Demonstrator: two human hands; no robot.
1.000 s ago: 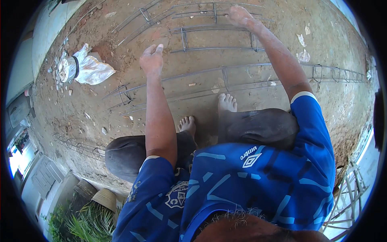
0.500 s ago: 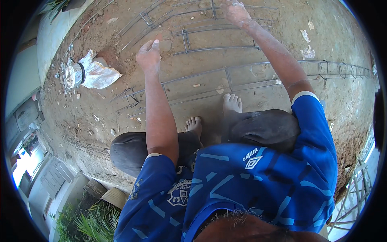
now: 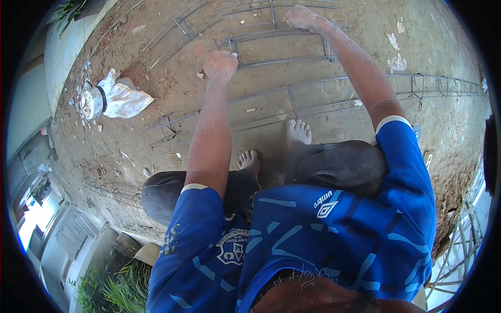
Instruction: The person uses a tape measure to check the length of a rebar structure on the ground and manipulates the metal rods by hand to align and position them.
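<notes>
I crouch barefoot on bare dirt over steel rebar cages. My left hand (image 3: 220,63) is closed in a fist at the corner of a rectangular stirrup on the far rebar cage (image 3: 282,61). My right hand (image 3: 302,18) reaches further out, with its fingers curled over the same cage's upper bars. A longer rebar cage (image 3: 339,83) lies across the ground between the hands and my feet (image 3: 298,130). Both forearms are dusty.
A crumpled white bag (image 3: 122,99) lies on the dirt at the left. Paper scraps (image 3: 397,62) sit at the upper right. Another rebar cage (image 3: 459,245) stands at the lower right. A low wall (image 3: 62,52) borders the left, and green plants (image 3: 120,292) grow at the lower left.
My left hand has gone from spread fingers to a fist at the stirrup corner. Both arms have reached a little further forward along the far cage.
</notes>
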